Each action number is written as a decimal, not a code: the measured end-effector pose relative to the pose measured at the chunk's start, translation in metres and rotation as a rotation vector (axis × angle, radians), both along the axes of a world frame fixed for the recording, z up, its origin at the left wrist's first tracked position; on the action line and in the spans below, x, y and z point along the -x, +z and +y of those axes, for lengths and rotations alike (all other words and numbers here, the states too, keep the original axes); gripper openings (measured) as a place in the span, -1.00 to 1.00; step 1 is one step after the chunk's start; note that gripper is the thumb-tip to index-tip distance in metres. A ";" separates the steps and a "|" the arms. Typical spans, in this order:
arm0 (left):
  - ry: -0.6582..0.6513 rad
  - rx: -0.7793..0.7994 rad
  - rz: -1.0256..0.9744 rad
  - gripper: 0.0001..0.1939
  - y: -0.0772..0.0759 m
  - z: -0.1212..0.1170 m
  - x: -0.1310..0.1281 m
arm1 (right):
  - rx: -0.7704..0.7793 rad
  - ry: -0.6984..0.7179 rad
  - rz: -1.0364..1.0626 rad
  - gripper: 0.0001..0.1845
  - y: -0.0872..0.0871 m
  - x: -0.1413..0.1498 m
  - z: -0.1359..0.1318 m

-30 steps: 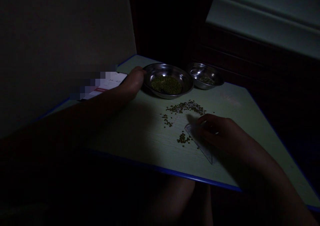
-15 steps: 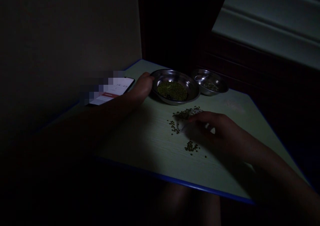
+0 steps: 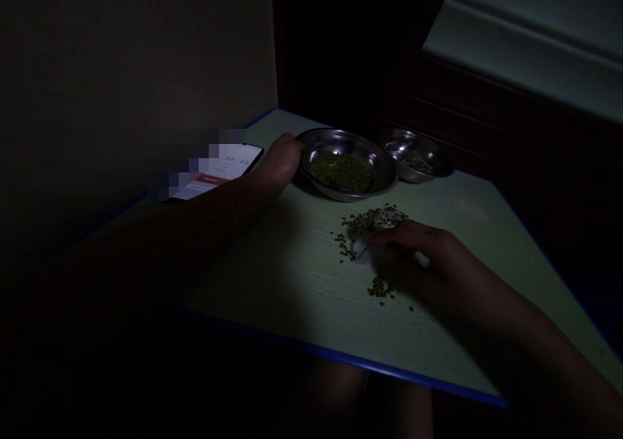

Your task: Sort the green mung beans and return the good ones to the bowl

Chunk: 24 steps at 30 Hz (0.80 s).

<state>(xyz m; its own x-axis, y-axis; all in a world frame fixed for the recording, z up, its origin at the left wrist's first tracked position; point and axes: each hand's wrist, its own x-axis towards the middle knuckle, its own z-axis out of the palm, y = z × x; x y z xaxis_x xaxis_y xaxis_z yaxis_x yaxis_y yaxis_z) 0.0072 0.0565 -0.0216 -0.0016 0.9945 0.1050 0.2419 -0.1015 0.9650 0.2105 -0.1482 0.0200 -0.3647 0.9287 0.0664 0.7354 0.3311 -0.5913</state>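
Note:
My left hand (image 3: 283, 159) grips the left rim of a metal bowl (image 3: 382, 166) that holds a heap of green beans (image 3: 341, 170). My right hand (image 3: 431, 251) is closed in a pinch, palm side down, on a clear, thin-edged plastic piece (image 3: 363, 255); its exact kind is hard to make out in the dim light. Around that piece, loose beans (image 3: 372, 218) are strewn on the table in front of the bowl. A smaller cluster of beans (image 3: 380, 287) lies nearer to me, just below the right hand's fingers.
A second metal bowl (image 3: 440, 166) with some small bits in it stands behind, to the right. A lit phone (image 3: 219, 173) lies at the left beside my forearm. The pale table (image 3: 253, 283) has a blue edge, with a wall along its left side.
My right hand has drawn the clear plastic piece slightly toward me, nearer the small cluster of beans. The left hand keeps its hold on the bowl. The view has shifted slightly.

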 end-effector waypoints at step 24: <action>0.010 0.000 0.013 -0.99 -0.003 0.003 0.002 | -0.181 -0.065 -0.043 -0.53 -0.009 -0.004 0.007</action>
